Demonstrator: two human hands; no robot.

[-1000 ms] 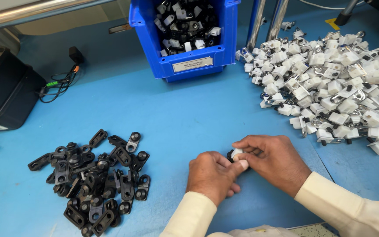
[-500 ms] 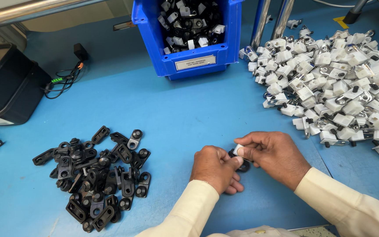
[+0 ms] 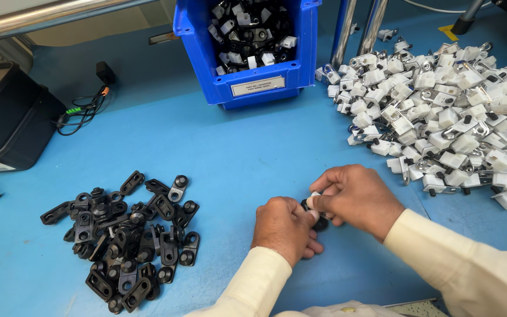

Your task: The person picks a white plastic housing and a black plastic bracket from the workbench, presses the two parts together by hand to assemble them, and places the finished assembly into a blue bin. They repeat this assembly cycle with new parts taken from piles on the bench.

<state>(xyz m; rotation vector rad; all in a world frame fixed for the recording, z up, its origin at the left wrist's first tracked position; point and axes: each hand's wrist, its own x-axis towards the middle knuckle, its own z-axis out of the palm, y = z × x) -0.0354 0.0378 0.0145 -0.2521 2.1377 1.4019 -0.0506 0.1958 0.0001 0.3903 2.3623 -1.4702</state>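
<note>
Both hands meet over one small black-and-white part [image 3: 315, 212] (mostly hidden): left hand [image 3: 284, 228] and right hand [image 3: 356, 198] each pinch it, right grip nearer above, its axis unclear.

Table [image 3: 218, 152]: blue. Brackets [image 3: 124, 240] left of the fingers [image 3: 318, 202]: black. Clips [image 3: 441, 117] right of them: white. Bin [image 3: 253, 88] beyond: blue. Sleeves [image 3: 459, 264]: cream.
</note>
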